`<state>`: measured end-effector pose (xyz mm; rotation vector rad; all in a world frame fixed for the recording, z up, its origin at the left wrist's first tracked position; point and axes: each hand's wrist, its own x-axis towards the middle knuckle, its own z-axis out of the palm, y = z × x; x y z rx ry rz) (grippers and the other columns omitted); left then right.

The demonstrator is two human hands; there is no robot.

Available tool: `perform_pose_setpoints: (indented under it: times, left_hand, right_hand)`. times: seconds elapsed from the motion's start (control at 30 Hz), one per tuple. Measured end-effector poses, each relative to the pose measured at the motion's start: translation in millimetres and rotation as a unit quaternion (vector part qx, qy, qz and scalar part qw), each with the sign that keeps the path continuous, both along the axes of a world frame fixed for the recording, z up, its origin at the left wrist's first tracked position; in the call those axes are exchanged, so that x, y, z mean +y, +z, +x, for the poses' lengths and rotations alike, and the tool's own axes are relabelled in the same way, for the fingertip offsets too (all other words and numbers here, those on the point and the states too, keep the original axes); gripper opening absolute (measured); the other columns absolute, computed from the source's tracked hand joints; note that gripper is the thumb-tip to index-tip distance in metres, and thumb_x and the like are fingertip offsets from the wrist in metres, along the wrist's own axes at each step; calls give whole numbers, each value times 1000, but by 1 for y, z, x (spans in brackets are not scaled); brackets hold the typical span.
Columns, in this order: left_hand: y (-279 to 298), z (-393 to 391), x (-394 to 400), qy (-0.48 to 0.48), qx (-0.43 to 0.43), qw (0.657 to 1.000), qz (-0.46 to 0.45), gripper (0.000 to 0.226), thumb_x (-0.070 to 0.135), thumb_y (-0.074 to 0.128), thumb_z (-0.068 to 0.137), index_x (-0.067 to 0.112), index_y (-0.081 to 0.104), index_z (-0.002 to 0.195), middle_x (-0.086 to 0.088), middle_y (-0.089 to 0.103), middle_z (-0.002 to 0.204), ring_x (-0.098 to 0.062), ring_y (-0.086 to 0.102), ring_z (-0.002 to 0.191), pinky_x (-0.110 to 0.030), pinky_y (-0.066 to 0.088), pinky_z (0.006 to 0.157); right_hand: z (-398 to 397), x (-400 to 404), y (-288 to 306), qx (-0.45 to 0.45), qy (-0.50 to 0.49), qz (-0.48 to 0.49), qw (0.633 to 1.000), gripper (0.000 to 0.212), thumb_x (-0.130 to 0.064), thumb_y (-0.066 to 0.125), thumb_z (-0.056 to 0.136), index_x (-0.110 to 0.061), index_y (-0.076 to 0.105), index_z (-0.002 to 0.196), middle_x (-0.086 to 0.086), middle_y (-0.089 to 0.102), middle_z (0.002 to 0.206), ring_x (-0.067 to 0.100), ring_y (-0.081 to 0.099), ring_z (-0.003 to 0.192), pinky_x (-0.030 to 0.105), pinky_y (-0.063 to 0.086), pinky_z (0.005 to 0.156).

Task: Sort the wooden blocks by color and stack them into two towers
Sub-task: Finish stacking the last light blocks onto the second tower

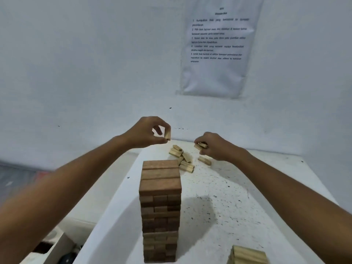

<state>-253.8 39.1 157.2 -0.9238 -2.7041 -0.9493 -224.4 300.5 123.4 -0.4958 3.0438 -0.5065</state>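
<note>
A tall tower of dark brown blocks [161, 206] stands in the middle of the white table [238, 206]. At the near right edge of the view rises the top of a short stack of light blocks [247, 254]. Several loose light blocks [182, 158] lie in a pile at the far end of the table. My left hand [148, 133] is raised above that pile and pinches one light block [167, 134] between thumb and fingers. My right hand [213, 146] is low beside the pile, its fingers curled round light blocks [200, 145].
One light block [204, 160] lies apart under my right hand. A printed sheet [217, 46] hangs on the white wall behind the table. The table's left edge drops to the floor, where a box and dark items [57, 250] sit.
</note>
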Motion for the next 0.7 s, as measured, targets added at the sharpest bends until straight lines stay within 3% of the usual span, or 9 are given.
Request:
perform_pose_setpoints:
  times: [0.07, 0.1, 0.13, 0.17, 0.23, 0.33, 0.5, 0.6, 0.7]
  left_hand:
    - [30, 20, -1, 2, 25, 1000, 6, 36, 12, 83, 73, 16, 69, 106, 5, 66, 107, -1, 66, 82, -17, 51, 70]
    - [45, 33, 0, 1, 36, 999, 9, 36, 11, 83, 73, 15, 69, 106, 5, 66, 107, -1, 66, 82, -16, 52, 70]
    - [59, 44, 1, -1, 48, 999, 12, 35, 11, 83, 73, 14, 70, 106, 5, 67, 107, -1, 66, 82, -17, 52, 70]
    - [72, 54, 2, -6, 59, 998, 14, 35, 11, 82, 73, 14, 70, 106, 5, 67, 106, -2, 67, 82, -18, 53, 71]
    - [96, 81, 8, -22, 80, 996, 15, 36, 13, 83, 74, 12, 70, 107, 5, 67, 105, -5, 68, 82, -19, 55, 72]
    - [122, 118, 23, -56, 113, 992, 2, 40, 17, 83, 74, 9, 69, 111, 4, 67, 106, -7, 69, 83, -17, 55, 72]
    - [136, 171, 64, -116, 138, 984, -12, 43, 20, 81, 76, 7, 66, 114, 2, 64, 106, -11, 68, 85, -12, 52, 67]
    - [122, 198, 93, -141, 119, 983, -6, 43, 21, 81, 77, 9, 66, 115, 4, 63, 106, -12, 68, 86, -12, 52, 68]
    - [92, 221, 119, -162, 92, 982, 5, 43, 22, 81, 76, 11, 66, 115, 3, 66, 108, -12, 66, 88, -13, 51, 68]
  right_hand:
    - [22, 0, 20, 12, 1, -5, 1000, 19, -11, 67, 90, -26, 65, 100, -6, 44, 93, 17, 44, 91, 27, 33, 79]
    - [34, 1, 29, 22, -1, -10, 1000, 23, -10, 65, 90, -32, 60, 89, -8, 41, 89, 18, 44, 89, 28, 34, 79]
    - [45, 2, 36, 27, -6, -14, 1000, 23, -8, 64, 91, -31, 60, 88, -8, 40, 88, 18, 44, 88, 28, 34, 78]
    - [54, 3, 41, 34, -10, -15, 999, 18, -7, 61, 93, -25, 64, 98, -6, 42, 91, 18, 45, 87, 27, 35, 78]
    - [77, 7, 50, 51, -24, -10, 998, 27, -7, 57, 95, -12, 61, 121, -1, 45, 102, 17, 46, 90, 25, 34, 78]
    - [109, 16, 61, 68, -42, -11, 997, 32, -10, 56, 96, -10, 57, 129, 4, 49, 110, 17, 46, 93, 24, 33, 80]
    - [158, 34, 70, 84, -83, -41, 992, 33, -10, 59, 95, -9, 57, 127, 10, 55, 120, 16, 46, 97, 24, 33, 81]
    - [189, 49, 66, 73, -112, -68, 989, 30, -9, 61, 93, -10, 59, 124, 6, 56, 115, 17, 50, 94, 22, 36, 71]
    - [220, 65, 54, 56, -138, -107, 983, 15, -8, 62, 92, -21, 61, 100, -3, 53, 97, 17, 51, 85, 19, 33, 61]
